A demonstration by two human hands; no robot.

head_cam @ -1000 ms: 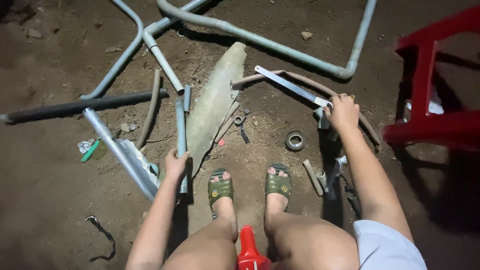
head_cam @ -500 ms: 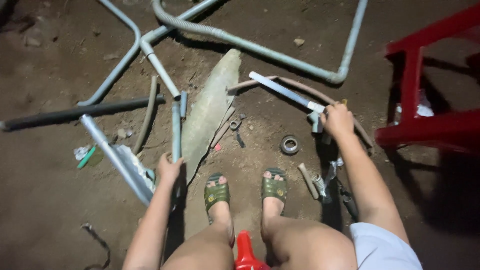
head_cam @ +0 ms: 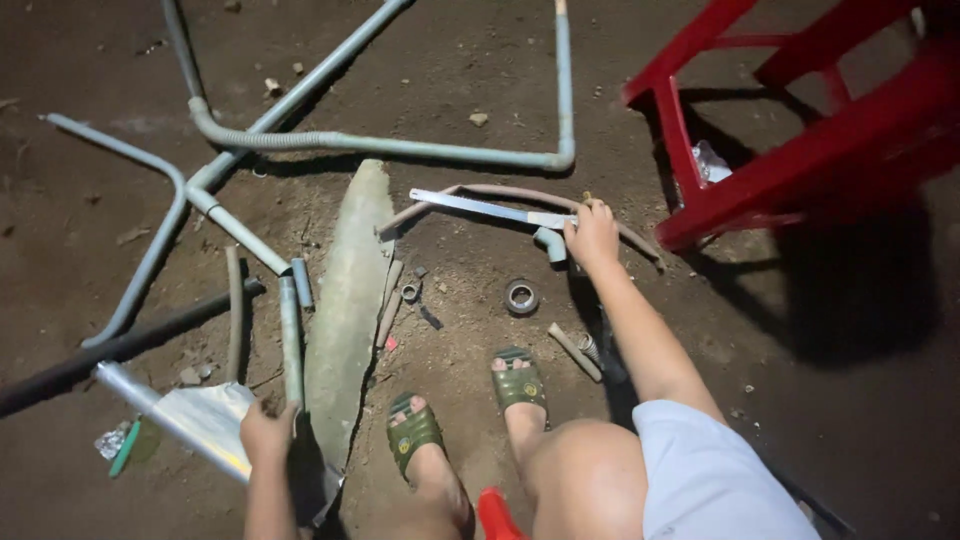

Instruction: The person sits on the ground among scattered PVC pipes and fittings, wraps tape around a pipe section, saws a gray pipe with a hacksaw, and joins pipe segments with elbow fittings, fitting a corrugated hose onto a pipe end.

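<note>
Head view: saw handle inside right fingers

**Ground clutter around the seated person**

Red plastic stool stands upper right on bare dirt. Long bent grey conduit lies across the top. Curved pale slab, maybe a roof tile, lies centre. Tape roll near green sandals. Dark pipe at left, shiny foil sheet beside it.
</note>
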